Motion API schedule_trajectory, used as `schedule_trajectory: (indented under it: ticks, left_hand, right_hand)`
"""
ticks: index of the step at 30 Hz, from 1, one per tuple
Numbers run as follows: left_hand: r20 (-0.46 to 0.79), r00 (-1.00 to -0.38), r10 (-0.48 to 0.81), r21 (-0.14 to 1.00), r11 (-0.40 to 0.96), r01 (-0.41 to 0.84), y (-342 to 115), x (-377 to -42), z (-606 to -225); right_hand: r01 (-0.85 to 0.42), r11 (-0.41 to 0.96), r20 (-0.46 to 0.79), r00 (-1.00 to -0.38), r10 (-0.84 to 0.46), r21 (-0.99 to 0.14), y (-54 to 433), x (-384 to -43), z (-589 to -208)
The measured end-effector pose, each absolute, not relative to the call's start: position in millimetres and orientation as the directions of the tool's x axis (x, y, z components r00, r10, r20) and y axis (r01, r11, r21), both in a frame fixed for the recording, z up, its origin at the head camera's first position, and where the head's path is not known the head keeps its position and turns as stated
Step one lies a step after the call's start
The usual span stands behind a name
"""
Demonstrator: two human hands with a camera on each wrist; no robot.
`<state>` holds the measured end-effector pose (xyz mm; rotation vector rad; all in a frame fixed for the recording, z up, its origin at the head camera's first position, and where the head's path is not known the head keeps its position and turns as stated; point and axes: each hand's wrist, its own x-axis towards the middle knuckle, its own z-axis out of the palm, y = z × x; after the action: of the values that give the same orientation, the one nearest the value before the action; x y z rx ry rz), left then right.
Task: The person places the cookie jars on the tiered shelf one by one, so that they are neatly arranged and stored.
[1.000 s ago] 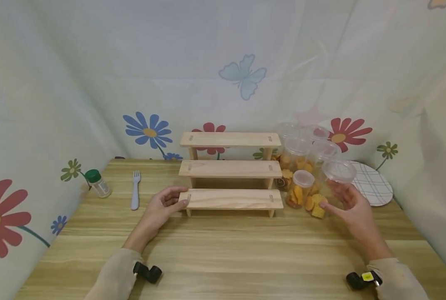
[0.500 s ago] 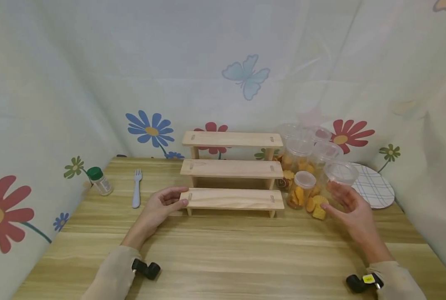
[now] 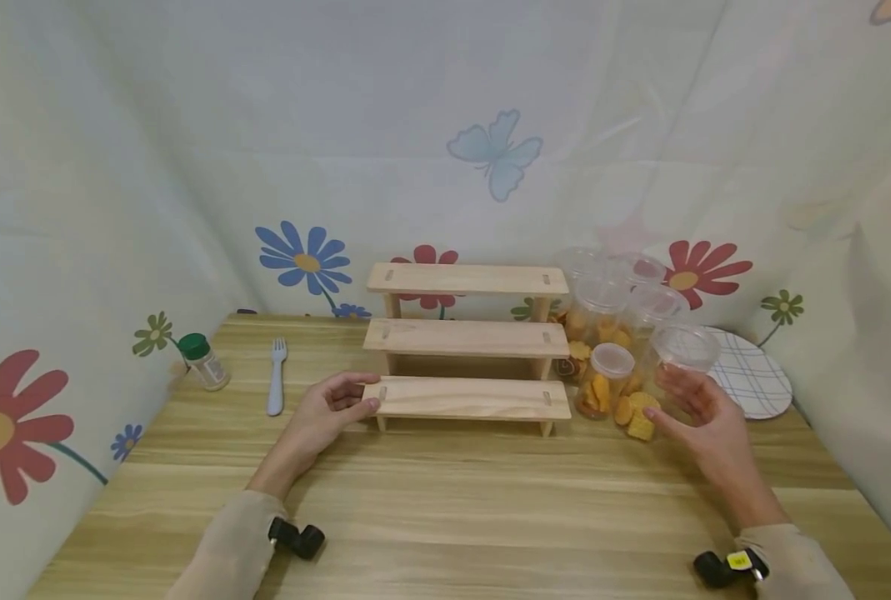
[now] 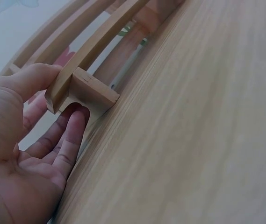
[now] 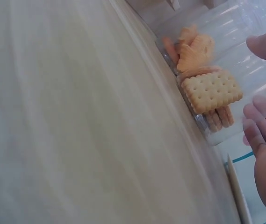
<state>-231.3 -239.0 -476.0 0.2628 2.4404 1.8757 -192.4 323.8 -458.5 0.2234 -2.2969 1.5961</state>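
A three-tier wooden display stand [image 3: 468, 398] stands mid-table. My left hand [image 3: 332, 408] grips the left end of its lowest board; in the left wrist view the thumb is at the board's edge and the fingers curl beneath, beside the leg. To the stand's right, my right hand [image 3: 703, 425] curves round the front clear plastic jar [image 3: 681, 348], thumb on one side and fingers on the other. Scalloped biscuits [image 5: 212, 91] show through the jar wall. A smaller lidded jar [image 3: 597, 392] with orange snacks is just left of it.
Several more clear jars [image 3: 601, 304] cluster behind, close to the stand. A white checked plate [image 3: 753, 375] lies behind the right hand. At left are a pale fork [image 3: 276, 379] and a green-capped shaker [image 3: 205, 362]. Patterned cloth walls [image 3: 340, 125] bound the wooden table [image 3: 445, 508].
The head view has shifted slightly, so everything appears a little further right. Both hands keep their places at the stand and the jar.
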Motion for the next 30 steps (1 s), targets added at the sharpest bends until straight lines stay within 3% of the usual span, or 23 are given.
schedule_trajectory:
  ticks: [12,20,30]
  left_hand:
    - [0.062,-0.982,0.178,0.966,0.237,0.104,-238,-231,-475]
    - [0.052,-0.984,0.171,0.964,0.248,0.094,-238,-230,-475]
    - [0.058,-0.983,0.172,0.962,0.252,0.101,-239,-230,-475]
  right_hand:
    - [-0.446,0.266,0.48,-0.874,0.078,-0.855,333,-184,-418]
    - [-0.472,0.336,0.517,-0.854,0.054,-0.815,326,-180,-378]
    - [-0.565,0.175,0.573,-0.82,-0.008,-0.806,303,-192,-338]
